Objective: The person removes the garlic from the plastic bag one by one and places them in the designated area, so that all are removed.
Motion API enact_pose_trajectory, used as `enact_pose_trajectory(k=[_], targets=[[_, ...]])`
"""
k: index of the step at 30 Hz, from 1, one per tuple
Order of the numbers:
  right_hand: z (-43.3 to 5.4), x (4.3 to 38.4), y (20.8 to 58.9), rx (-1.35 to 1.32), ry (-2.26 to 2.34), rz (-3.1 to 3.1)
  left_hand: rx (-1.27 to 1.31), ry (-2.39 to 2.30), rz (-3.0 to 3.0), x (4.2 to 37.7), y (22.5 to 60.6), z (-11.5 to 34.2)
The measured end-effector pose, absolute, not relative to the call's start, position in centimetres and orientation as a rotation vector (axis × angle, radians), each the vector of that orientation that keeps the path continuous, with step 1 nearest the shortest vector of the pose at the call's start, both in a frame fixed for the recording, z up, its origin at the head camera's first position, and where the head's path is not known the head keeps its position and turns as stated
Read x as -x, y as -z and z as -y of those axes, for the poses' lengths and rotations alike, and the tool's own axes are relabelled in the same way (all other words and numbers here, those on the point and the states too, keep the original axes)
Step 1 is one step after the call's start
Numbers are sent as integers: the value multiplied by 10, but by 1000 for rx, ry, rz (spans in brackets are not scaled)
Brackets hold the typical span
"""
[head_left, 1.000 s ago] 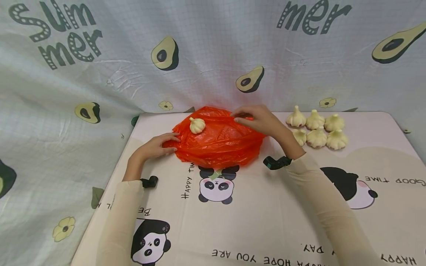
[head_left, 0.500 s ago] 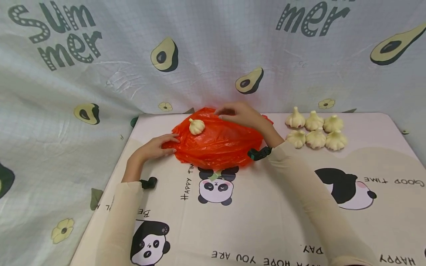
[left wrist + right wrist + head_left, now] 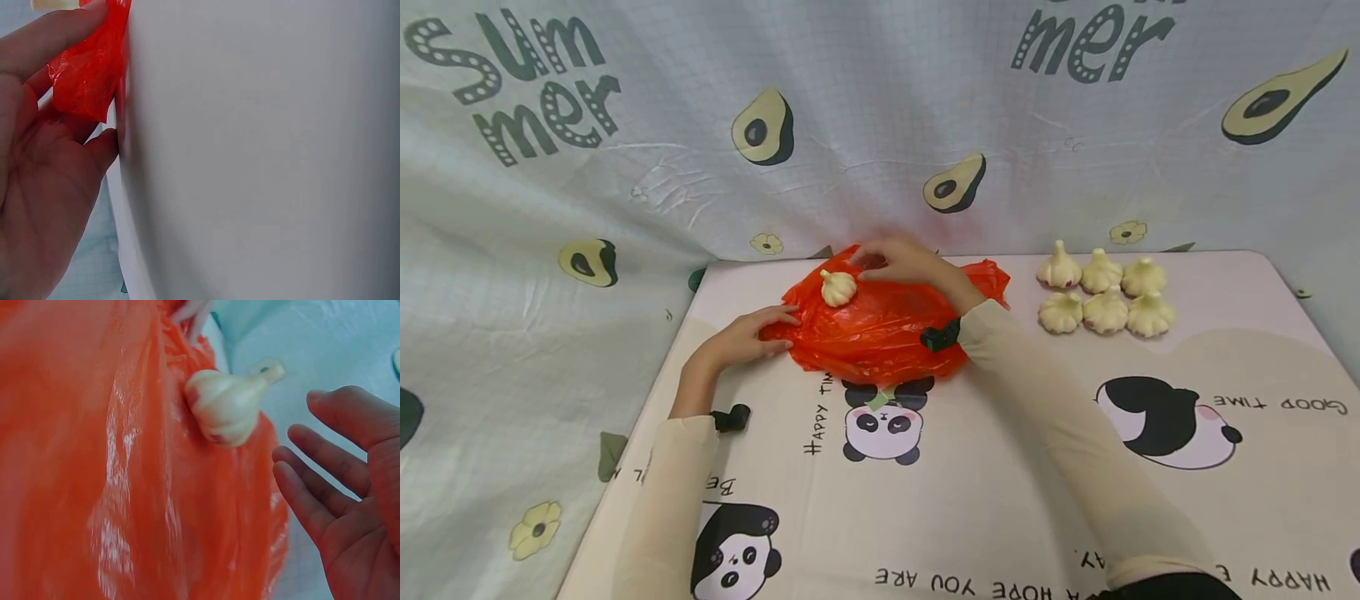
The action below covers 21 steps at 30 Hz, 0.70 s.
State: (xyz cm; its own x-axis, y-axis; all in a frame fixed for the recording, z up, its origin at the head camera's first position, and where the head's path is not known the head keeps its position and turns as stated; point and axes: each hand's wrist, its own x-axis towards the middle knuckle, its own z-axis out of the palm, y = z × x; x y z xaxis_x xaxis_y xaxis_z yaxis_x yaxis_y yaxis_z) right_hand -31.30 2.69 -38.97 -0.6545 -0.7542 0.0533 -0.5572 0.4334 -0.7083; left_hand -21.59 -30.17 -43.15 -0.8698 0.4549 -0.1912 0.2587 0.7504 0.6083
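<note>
A crumpled red plastic bag (image 3: 880, 333) lies spread at the back of the table, with one garlic bulb (image 3: 838, 288) resting on its left part. My left hand (image 3: 739, 340) is at the bag's left edge; in the left wrist view, red plastic (image 3: 94, 75) sits between its fingers and thumb. Over the back of the bag, my right hand (image 3: 901, 260) holds nothing. Its fingers are spread and slightly bent, close to the right of the garlic bulb. A gap shows between that hand (image 3: 350, 481) and the bulb (image 3: 228, 406) in the right wrist view.
Several more garlic bulbs (image 3: 1103, 292) stand in two rows at the back right of the table. A printed panda tablecloth (image 3: 970, 500) covers the table. Behind and to the left hangs a curtain (image 3: 850, 67) with avocado prints.
My right hand has moved left across the bag, from its right side to beside the garlic bulb. The bag's right end has come into view. My left hand stays at the left edge.
</note>
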Motion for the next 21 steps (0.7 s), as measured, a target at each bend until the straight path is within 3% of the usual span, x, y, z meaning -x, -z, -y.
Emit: enact_pose_trajectory(k=[21], targets=[[33,312,400,1077,666,-2504,-573,-859,-2607,217,424,302]])
